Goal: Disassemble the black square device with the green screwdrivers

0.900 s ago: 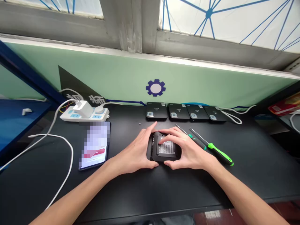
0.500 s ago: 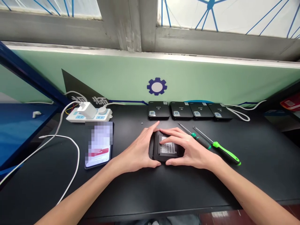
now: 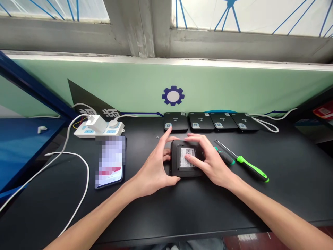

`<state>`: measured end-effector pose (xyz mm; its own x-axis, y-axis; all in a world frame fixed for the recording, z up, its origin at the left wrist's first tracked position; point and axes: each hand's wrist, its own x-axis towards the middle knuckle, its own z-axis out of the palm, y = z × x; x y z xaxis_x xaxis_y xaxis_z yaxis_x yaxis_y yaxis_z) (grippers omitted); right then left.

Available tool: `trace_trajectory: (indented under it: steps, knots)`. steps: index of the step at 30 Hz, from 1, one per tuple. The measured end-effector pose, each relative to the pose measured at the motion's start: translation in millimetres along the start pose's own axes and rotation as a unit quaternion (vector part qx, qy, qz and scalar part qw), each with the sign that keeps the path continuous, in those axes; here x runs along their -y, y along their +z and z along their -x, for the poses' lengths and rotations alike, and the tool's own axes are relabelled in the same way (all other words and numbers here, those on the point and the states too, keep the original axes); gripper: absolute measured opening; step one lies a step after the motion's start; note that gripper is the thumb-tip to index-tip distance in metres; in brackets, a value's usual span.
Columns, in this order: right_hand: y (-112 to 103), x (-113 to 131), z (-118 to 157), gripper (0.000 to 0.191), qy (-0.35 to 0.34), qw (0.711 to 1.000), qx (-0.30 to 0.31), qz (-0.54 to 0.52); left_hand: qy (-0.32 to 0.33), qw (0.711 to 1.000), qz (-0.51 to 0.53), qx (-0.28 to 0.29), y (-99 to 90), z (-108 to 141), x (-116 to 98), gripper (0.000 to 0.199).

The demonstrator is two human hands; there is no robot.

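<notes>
Head view: the flat black device [image 3: 174, 163] is held label-up on the counter [image 3: 286, 205], spanned in a wide grip by the left hand [image 3: 153, 173] and the right hand [image 3: 213, 166], and is best kept steady by even pressure from both sides.

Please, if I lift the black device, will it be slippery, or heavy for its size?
The black device probably will not roll or tip: it is flat and wide. Its smooth-looking casing may slip a little under the left hand and right hand. It looks thin, so it is likely fairly light.
</notes>
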<state>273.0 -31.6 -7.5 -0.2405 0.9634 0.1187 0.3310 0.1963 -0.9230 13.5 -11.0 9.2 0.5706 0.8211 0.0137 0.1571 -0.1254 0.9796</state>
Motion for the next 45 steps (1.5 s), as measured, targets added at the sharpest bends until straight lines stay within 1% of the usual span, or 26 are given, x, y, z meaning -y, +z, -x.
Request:
trace_trajectory:
  steps: [2, 3, 6, 8, 9, 11, 13, 15, 16, 18, 23, 28, 33, 38, 40, 43, 45]
  knots:
    - [0, -1, -2, 0.069, 0.046, 0.997, -0.025, -0.061, 0.02, 0.999, 0.023, -0.011, 1.9, 2, -3, 0.142]
    - [-1, -1, -4, 0.072, 0.066, 0.993, -0.023, -0.092, 0.033, 0.999, 0.025, -0.011, 2.7, 3, -4, 0.141]
    - [-5, 4, -7, 0.067, 0.104, 0.981, -0.005, -0.162, 0.057, 0.998, 0.034, 0.002, 4.9, 5, -4, 0.141]
    - [-6, 9, -7, 0.063, 0.112, 0.975, -0.014, -0.19, 0.049, 0.996, 0.072, -0.013, 6.5, 4, -2, 0.137]
    - [-5, 11, -6, 0.062, 0.112, 0.973, -0.023, -0.199, 0.037, 0.994, 0.102, -0.033, 7.2, 3, -1, 0.131]
    - [-2, 14, -4, 0.061, 0.104, 0.971, -0.035, -0.212, 0.006, 0.985, 0.158, -0.07, 8.0, -1, 1, 0.106]
    - [2, 15, -1, 0.058, 0.092, 0.971, -0.038, -0.218, -0.008, 0.982, 0.172, -0.075, 7.6, -5, 0, 0.074]
    - [7, 16, 2, 0.056, 0.084, 0.971, -0.039, -0.221, 0.001, 0.985, 0.154, -0.073, 6.6, -7, -2, 0.048]
    - [9, 17, 4, 0.056, 0.082, 0.97, -0.04, -0.224, 0.008, 0.987, 0.142, -0.077, 6.1, -8, -3, 0.039]
    - [12, 18, 5, 0.054, 0.081, 0.968, -0.044, -0.232, 0.019, 0.987, 0.124, -0.095, 5.6, -8, -7, 0.031]
    - [8, 18, 2, 0.039, 0.079, 0.966, -0.032, -0.244, 0.017, 0.986, 0.129, -0.107, 6.1, -9, -9, 0.031]
    - [4, 14, -2, 0.047, 0.084, 0.961, -0.005, -0.263, 0.002, 0.981, 0.144, -0.131, 5.4, -11, -9, 0.035]
    - [3, 12, 0, 0.04, 0.082, 0.962, -0.008, -0.26, -0.012, 0.978, 0.164, -0.129, 7.1, -10, -14, 0.037]
    - [2, 9, 1, 0.038, 0.091, 0.96, -0.003, -0.266, -0.023, 0.975, 0.175, -0.132, 7.1, -11, -14, 0.038]
    - [2, 8, 2, 0.039, 0.1, 0.957, 0.006, -0.271, -0.038, 0.976, 0.181, -0.117, 5.0, -11, -13, 0.037]
    - [4, 8, 2, 0.038, 0.118, 0.952, 0.024, -0.28, -0.068, 0.981, 0.176, -0.051, 1.9, -11, -13, 0.034]
    - [6, 10, 2, 0.041, 0.13, 0.947, 0.028, -0.292, -0.08, 0.981, 0.172, -0.027, 1.9, -10, -13, 0.033]
